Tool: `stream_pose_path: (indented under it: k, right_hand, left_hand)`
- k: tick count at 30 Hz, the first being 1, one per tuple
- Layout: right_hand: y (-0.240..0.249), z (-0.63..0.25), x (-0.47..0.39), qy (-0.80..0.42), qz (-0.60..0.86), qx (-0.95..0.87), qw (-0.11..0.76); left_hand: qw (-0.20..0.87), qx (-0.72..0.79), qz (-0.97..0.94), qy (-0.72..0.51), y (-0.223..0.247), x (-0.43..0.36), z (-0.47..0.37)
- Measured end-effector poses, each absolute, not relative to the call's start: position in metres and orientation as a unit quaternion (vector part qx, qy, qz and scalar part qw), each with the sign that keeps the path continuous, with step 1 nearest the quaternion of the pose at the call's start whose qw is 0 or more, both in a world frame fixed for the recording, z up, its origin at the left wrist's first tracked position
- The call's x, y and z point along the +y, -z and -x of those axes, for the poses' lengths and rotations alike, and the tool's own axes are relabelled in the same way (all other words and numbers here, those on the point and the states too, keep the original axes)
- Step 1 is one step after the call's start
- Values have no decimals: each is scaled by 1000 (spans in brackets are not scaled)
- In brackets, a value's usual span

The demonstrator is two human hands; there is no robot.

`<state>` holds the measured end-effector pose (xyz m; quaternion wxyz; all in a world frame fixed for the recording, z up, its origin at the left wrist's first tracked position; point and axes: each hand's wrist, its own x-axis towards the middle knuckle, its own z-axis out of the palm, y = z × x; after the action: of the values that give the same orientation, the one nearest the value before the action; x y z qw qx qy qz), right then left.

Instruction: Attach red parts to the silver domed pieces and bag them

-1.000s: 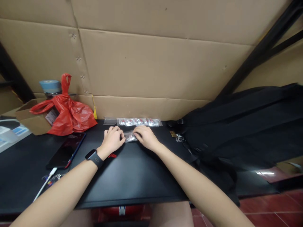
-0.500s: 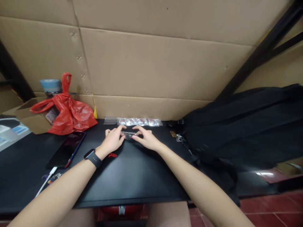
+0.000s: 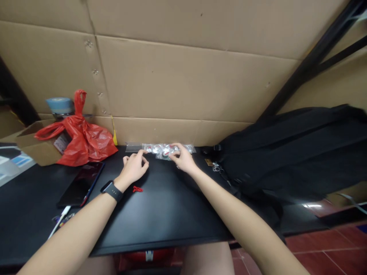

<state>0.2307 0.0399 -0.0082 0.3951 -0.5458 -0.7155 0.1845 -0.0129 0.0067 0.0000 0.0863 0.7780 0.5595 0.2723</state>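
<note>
A small clear packet (image 3: 163, 156) with a round, shiny piece and a red mark inside is pinched between the thumb and fingers of my right hand (image 3: 185, 159). It overlaps the front of a row of similar clear packets (image 3: 156, 148) lying along the cardboard wall. My left hand (image 3: 134, 167) is just left of it, palm down, thumb and index finger apart with nothing between them. Its index fingertip is close to the row's near edge; I cannot tell whether it touches. A little red clip-like piece (image 3: 137, 189) lies on the black desktop near my left wrist.
On the left are a phone (image 3: 82, 185) with a white cable (image 3: 59, 221), a tied red plastic bag (image 3: 86, 141), an open cardboard box (image 3: 37, 145) and a blue-lidded container (image 3: 60, 105). A black backpack (image 3: 286, 152) takes up the right side. The cardboard wall (image 3: 177, 84) stands behind.
The packet, earlier between both hands, has moved away from me to the row in my right hand. My left hand has let go and shifted slightly left.
</note>
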Motion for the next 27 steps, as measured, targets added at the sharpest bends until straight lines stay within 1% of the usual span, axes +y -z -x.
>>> stream_pose_path:
  k: [3,6,9,11,13,16,19,21,25,27]
  right_hand:
    - [-4,-234,72,-163,585,-698,380]
    - [-10,-228,101,-114,639,-690,320]
    - [-3,-219,117,-44,668,-694,266]
    - [5,-214,120,-1,669,-695,262]
    - [14,-213,120,26,663,-695,278]
    - [22,-214,117,47,646,-702,295]
    - [26,-217,115,50,639,-709,294]
    - [28,-220,113,45,641,-709,290]
    - [29,-221,111,39,645,-707,286]
    - [29,-220,110,37,644,-710,281]
  left_hand:
    - [71,569,-772,-274,-1,8,19]
    - [76,575,-768,-272,-3,6,22]
    - [82,574,-767,-275,-2,4,23]
    - [83,568,-770,-280,-2,3,23]
    - [81,559,-774,-286,-1,2,24]
    - [73,553,-777,-292,-2,2,24]
    - [70,547,-786,-280,-8,1,27]
    - [99,525,-812,-235,-16,0,32]
    - [208,420,-881,-67,-32,-6,48]
    - [218,393,-893,-20,-35,-9,53]
